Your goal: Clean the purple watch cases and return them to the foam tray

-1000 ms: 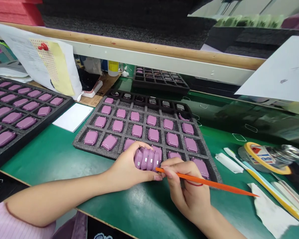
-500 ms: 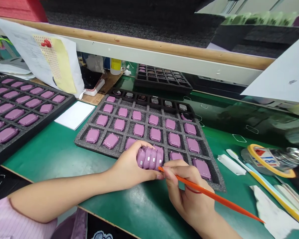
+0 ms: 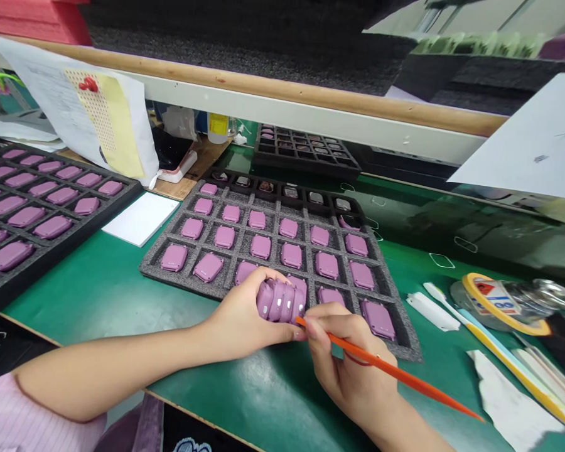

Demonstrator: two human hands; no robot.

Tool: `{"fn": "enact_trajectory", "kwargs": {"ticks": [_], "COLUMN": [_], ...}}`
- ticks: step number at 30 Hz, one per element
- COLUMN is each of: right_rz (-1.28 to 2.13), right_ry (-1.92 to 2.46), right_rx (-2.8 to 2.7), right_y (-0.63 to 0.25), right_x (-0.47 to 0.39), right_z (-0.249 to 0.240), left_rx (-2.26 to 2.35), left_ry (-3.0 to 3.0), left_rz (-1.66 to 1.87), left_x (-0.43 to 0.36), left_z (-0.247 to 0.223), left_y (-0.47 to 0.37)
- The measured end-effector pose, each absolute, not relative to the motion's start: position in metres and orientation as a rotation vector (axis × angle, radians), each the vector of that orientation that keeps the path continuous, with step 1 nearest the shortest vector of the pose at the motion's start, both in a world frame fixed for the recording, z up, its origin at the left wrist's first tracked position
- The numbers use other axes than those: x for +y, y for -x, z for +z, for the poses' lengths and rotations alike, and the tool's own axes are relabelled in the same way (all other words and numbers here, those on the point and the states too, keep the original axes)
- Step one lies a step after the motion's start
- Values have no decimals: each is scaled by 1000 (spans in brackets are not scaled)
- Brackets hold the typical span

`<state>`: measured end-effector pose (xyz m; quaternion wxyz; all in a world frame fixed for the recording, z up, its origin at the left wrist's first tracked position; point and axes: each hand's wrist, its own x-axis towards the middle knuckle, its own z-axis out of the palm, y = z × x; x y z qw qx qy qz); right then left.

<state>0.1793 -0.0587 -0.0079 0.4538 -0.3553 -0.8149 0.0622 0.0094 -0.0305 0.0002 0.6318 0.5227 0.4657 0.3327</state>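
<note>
Several purple watch cases [image 3: 281, 301] stand side by side in a stack, and my left hand [image 3: 245, 314] is wrapped round them, with small shiny buttons facing me. My right hand [image 3: 353, 358] pinches a thin orange stick [image 3: 405, 378]. The stick's left tip is at the lower right of the stack, close to my left thumb. Behind both hands lies a dark grey foam tray [image 3: 169, 274] with purple cases in many of its compartments and dark glassy pieces along its back row.
Another foam tray [image 3: 75, 235] of purple cases fills the left side. A white pad [image 3: 141, 219] lies between the trays. At right are a toothbrush [image 3: 503, 358], a glass jar [image 3: 499, 304], a white tube [image 3: 432, 312] and torn paper [image 3: 508, 402]. A shelf edge [image 3: 263, 85] crosses above.
The view has shifted slightly, so things at right appear a little further left. Both hands keep their hold, and the stick's tip stays by the stack.
</note>
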Motion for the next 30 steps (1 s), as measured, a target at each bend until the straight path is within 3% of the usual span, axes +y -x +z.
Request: {"fn": "enact_trajectory", "kwargs": {"ticks": [30], "right_rz": [264], "right_ry": [910], "right_rx": [-1917], "right_y": [-176], "right_x": [-56], "right_z": [-6], "left_rx": [1060], "left_ry": [-1257], "left_rz": [779], "left_x": [-31], "left_z": [-2], "left_y": [-7]}}
